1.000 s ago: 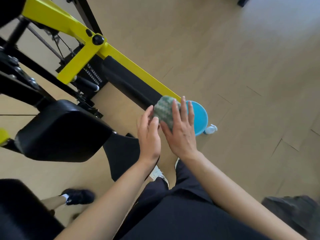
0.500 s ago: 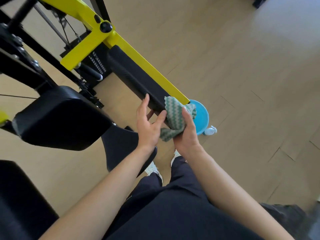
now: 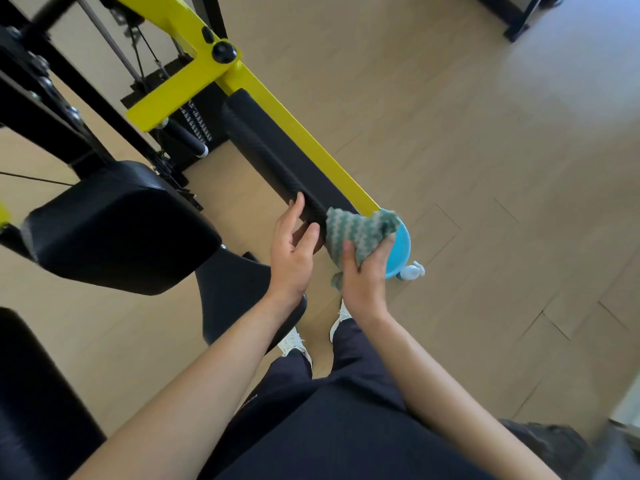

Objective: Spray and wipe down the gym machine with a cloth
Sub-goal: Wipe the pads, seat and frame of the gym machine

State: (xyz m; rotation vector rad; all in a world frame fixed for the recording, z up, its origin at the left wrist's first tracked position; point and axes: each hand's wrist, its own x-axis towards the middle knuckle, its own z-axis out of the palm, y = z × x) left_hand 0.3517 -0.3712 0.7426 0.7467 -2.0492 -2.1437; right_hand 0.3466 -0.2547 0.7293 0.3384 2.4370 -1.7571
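Note:
A gym machine with a yellow arm (image 3: 304, 140) carries a long black roller pad (image 3: 273, 154) that slopes down toward me. My right hand (image 3: 363, 275) grips a green-and-white zigzag cloth (image 3: 356, 230) draped over the pad's near end. My left hand (image 3: 294, 251) rests with straight fingers against the left side of the pad, just beside the cloth. A white spray bottle (image 3: 412, 271) lies on the floor to the right of my right hand.
A blue bowl (image 3: 401, 244) sits on the wooden floor under the pad's end, next to the bottle. A black seat pad (image 3: 117, 226) is at the left, with black frame bars and cables behind it. My legs and white shoes (image 3: 294, 341) are below.
My right hand went from lying flat on the cloth to gripping it and has spread it over the pad's end. My left hand has slid up along the pad's side.

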